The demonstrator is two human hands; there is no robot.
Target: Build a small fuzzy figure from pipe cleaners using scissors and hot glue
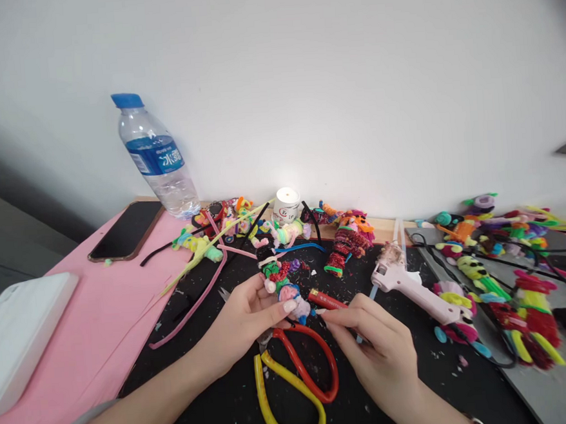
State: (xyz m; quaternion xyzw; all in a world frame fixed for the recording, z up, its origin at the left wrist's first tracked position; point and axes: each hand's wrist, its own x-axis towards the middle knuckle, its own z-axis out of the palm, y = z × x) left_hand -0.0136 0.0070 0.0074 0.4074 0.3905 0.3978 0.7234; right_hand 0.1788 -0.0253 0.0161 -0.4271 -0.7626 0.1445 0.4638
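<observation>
My left hand (254,314) holds a small figure of coloured pipe cleaners (282,282), its thumb pressed on the pink and lilac end. At that end's blue tip, my right hand (369,335) has thumb and index finger pinched together; whatever is between them is too small to name. Scissors with one red and one yellow handle (290,392) lie just below the figure, their blades partly hidden by my left hand. Between my hands, a red lighter (327,300) rests on the black mat (218,397).
A pink glue gun (414,290) lies right of my right hand, its cord near many fuzzy figures (492,288). Behind stand a lit white candle cup (286,205) and a water bottle (156,159). A phone (128,230) and white box (27,327) lie left on pink paper (105,295).
</observation>
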